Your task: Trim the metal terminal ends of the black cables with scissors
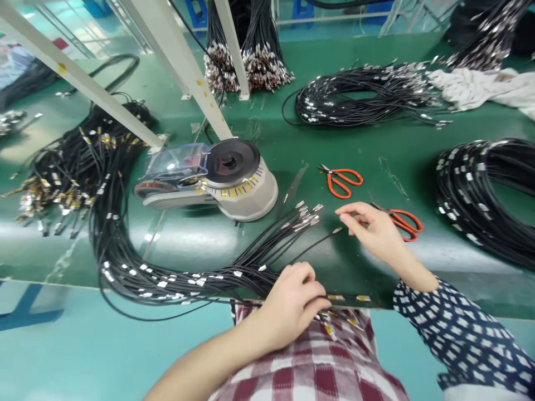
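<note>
A bundle of black cables [200, 275] with metal ends and white tags lies along the front edge of the green table [292, 150]. My left hand [292, 301] is closed around this bundle at the table edge, above my checked lap. The cable ends [303, 217] fan out to the right. One single cable [317, 242] sticks out from the fan. My right hand [374, 231] hovers at its tip with fingers loosely apart, thumb and forefinger close to the metal end, holding nothing.
A round tape dispenser [234, 178] stands behind the bundle. Two orange scissors lie nearby, one [343, 181] beyond my right hand, one [405, 223] partly under it. Cable coils sit at right [485, 195], back [363, 94] and left [62, 167]. A white cloth [480, 86] lies far right.
</note>
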`<state>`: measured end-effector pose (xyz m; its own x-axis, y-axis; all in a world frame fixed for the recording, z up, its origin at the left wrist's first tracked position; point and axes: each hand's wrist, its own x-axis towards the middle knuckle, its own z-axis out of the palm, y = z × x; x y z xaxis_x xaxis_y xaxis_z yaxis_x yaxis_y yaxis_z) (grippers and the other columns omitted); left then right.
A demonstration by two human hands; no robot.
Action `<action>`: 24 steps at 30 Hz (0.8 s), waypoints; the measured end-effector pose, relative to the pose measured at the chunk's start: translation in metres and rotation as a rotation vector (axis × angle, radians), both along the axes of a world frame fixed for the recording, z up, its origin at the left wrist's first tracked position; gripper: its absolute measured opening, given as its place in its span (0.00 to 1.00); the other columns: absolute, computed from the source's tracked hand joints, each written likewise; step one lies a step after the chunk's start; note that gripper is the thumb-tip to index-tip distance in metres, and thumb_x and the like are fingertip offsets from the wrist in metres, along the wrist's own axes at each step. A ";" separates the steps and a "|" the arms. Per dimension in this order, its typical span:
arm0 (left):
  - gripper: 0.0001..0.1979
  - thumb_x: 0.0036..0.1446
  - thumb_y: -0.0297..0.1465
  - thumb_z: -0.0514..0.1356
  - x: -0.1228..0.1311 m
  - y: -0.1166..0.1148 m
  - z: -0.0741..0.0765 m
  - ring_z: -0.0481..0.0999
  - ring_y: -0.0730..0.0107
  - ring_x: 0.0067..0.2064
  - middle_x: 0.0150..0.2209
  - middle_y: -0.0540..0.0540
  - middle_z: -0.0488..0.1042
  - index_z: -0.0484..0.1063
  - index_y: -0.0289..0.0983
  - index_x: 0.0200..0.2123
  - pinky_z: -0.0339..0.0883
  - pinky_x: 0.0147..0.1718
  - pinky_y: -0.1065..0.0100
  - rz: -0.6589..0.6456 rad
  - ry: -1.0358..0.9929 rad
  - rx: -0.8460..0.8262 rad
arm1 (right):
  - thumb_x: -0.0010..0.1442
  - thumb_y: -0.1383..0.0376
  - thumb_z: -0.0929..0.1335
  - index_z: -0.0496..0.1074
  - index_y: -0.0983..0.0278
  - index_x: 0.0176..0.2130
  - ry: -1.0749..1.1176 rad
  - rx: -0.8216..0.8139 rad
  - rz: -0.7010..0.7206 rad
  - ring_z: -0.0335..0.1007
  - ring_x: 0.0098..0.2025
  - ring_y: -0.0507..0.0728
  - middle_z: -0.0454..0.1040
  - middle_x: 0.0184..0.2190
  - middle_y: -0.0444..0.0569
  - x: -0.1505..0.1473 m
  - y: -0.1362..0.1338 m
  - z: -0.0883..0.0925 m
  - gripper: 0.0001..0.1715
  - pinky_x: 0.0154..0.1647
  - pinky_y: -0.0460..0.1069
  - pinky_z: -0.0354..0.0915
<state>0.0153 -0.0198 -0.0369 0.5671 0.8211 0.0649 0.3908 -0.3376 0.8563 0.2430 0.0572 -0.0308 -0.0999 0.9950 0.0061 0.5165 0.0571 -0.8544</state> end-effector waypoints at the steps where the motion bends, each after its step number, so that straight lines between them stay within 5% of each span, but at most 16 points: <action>1: 0.16 0.65 0.40 0.57 0.003 -0.003 -0.002 0.72 0.63 0.35 0.32 0.43 0.72 0.78 0.36 0.32 0.67 0.36 0.63 -0.083 0.101 0.121 | 0.64 0.58 0.67 0.75 0.62 0.42 -0.099 0.016 -0.002 0.68 0.28 0.53 0.73 0.34 0.47 0.008 0.001 -0.006 0.11 0.31 0.50 0.66; 5: 0.27 0.56 0.53 0.60 0.001 -0.004 -0.003 0.71 0.61 0.34 0.30 0.43 0.72 0.78 0.34 0.41 0.68 0.34 0.62 -0.240 0.224 0.224 | 0.63 0.61 0.68 0.75 0.60 0.44 -0.335 0.071 0.105 0.71 0.35 0.56 0.73 0.42 0.51 0.022 -0.002 -0.023 0.10 0.39 0.53 0.68; 7: 0.24 0.59 0.50 0.59 -0.004 0.000 0.001 0.73 0.61 0.35 0.32 0.43 0.74 0.77 0.35 0.44 0.69 0.37 0.62 -0.240 0.163 0.146 | 0.64 0.61 0.67 0.75 0.60 0.40 -0.308 0.077 0.166 0.71 0.36 0.56 0.74 0.41 0.51 0.022 -0.006 -0.021 0.08 0.40 0.53 0.68; 11: 0.10 0.67 0.29 0.55 -0.006 0.016 0.013 0.75 0.62 0.42 0.39 0.41 0.77 0.76 0.39 0.45 0.68 0.43 0.63 0.025 -0.018 0.169 | 0.63 0.60 0.68 0.75 0.61 0.35 -0.013 0.017 0.194 0.73 0.36 0.57 0.77 0.35 0.49 0.018 -0.013 0.004 0.08 0.39 0.53 0.69; 14: 0.12 0.62 0.29 0.61 0.007 0.030 0.025 0.74 0.54 0.51 0.48 0.39 0.77 0.74 0.41 0.49 0.63 0.53 0.54 0.196 -0.056 0.270 | 0.61 0.61 0.71 0.76 0.61 0.33 0.245 0.023 0.255 0.75 0.39 0.58 0.78 0.35 0.50 0.014 -0.020 0.028 0.07 0.43 0.54 0.71; 19: 0.10 0.65 0.32 0.57 0.030 0.041 0.034 0.78 0.65 0.33 0.32 0.46 0.79 0.72 0.39 0.48 0.70 0.36 0.65 0.114 -0.253 -0.226 | 0.59 0.63 0.73 0.74 0.62 0.41 0.486 -0.075 0.280 0.76 0.38 0.56 0.79 0.37 0.50 0.008 -0.026 0.039 0.09 0.43 0.52 0.72; 21: 0.09 0.65 0.33 0.57 0.033 0.041 0.033 0.76 0.69 0.27 0.27 0.49 0.77 0.71 0.38 0.47 0.70 0.31 0.68 0.176 -0.345 -0.396 | 0.60 0.61 0.73 0.72 0.62 0.47 0.514 -0.117 0.220 0.76 0.38 0.55 0.79 0.40 0.50 0.008 -0.027 0.035 0.16 0.43 0.51 0.72; 24: 0.07 0.61 0.33 0.61 0.032 0.043 0.031 0.77 0.69 0.28 0.28 0.47 0.79 0.75 0.36 0.40 0.71 0.32 0.69 0.307 -0.427 -0.466 | 0.63 0.59 0.70 0.73 0.63 0.46 0.360 -0.191 0.271 0.74 0.37 0.54 0.78 0.39 0.50 0.005 -0.031 0.026 0.13 0.40 0.49 0.71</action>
<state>0.0471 0.0231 -0.0057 0.3084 0.9364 -0.1676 0.0073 0.1738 0.9847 0.2484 0.0261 -0.0046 -0.3806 0.9201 -0.0925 0.1748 -0.0266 -0.9842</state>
